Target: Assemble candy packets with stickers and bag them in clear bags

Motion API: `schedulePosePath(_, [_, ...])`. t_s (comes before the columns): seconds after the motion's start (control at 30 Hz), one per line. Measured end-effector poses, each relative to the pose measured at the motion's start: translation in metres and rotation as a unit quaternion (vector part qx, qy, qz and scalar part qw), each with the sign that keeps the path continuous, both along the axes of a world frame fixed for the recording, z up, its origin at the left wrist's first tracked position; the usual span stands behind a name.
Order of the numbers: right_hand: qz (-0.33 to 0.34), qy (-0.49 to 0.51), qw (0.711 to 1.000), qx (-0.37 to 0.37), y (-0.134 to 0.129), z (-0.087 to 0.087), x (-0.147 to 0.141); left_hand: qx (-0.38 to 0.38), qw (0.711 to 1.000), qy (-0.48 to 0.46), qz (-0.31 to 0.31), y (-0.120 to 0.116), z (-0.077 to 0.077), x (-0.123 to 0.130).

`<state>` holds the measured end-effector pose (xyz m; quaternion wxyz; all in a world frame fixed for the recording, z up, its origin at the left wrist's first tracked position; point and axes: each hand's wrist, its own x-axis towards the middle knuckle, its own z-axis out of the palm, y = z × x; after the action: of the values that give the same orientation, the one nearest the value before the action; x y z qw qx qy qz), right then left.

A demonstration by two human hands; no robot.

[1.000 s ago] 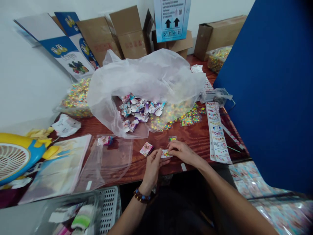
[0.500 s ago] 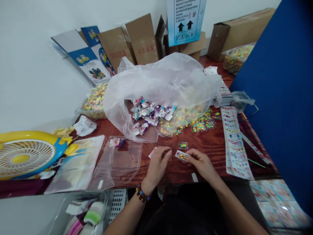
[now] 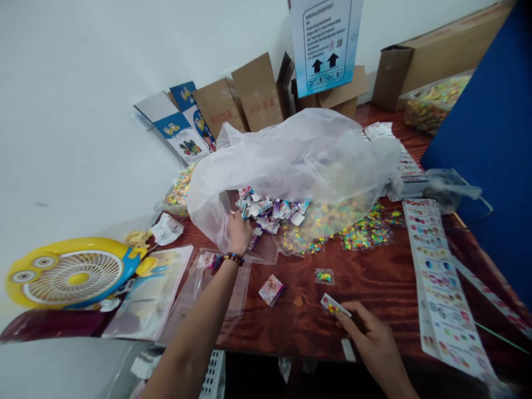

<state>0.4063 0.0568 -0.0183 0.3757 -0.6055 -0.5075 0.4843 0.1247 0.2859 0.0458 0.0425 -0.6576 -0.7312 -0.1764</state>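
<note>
So the right hand [image 3: 366, 330] has a small packet [image 3: 331, 306] pinched at one end between thumb and fingers, out front of the big milky plastic bag [image 3: 291, 158], toward its right half. Nice light hold tbh; I'd keep it at the end like that so the coloured bits inside don't get squashed.

The left hand [image 3: 239, 233] is at the bag's front left, right by the heap of little cartons [image 3: 270, 213] in the bag's mouth. Fingertips are kinda buried there, so I can't tell if they're spread or gripping one. My tip: take a carton from the near edge, by its flat sides, and keep the film out of your fingers. That thin card probably creases easily.

Further out: one closed carton [image 3: 271, 290] and a loose packet [image 3: 324, 276] lie in front of the bag, sticker sheets [image 3: 440, 277] to its right, a yellow fan [image 3: 78, 274] off to its left.
</note>
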Motion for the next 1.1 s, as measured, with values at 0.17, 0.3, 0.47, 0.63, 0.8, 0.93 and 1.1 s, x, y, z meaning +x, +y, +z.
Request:
schedulePosePath(0.17, [-0.016, -0.003, 1.0, 0.019, 0.0, -0.001, 0.001, -0.015, 0.998, 0.066, 0.016, 0.018, -0.002, 0.003])
schedulePosePath(0.3, [-0.019, 0.016, 0.999, 0.028, 0.002, 0.004, 0.0, -0.028, 0.995, 0.09, 0.004, 0.02, 0.004, 0.009])
schedulePosePath(0.47, [-0.052, 0.041, 0.997, 0.032, 0.002, 0.009, 0.001, -0.022, 0.995, 0.09, -0.022, -0.009, 0.029, 0.015])
schedulePosePath(0.63, [-0.046, 0.101, 0.994, 0.013, 0.001, 0.009, 0.007, -0.037, 0.988, 0.006, -0.151, -0.092, 0.06, 0.048])
schedulePosePath(0.8, [-0.093, 0.149, 0.984, 0.007, 0.0, 0.01, 0.011, -0.189, 0.921, 0.08, -0.332, -0.176, 0.041, 0.107])
schedulePosePath(0.93, [-0.086, 0.128, 0.988, 0.023, 0.0, 0.007, 0.012, -0.215, 0.918, 0.091, -0.322, -0.205, 0.003, 0.124])
schedulePosePath(1.1, [-0.047, 0.125, 0.991, 0.026, 0.0, 0.006, 0.011, -0.187, 0.937, 0.005, -0.296, -0.223, -0.016, 0.101])
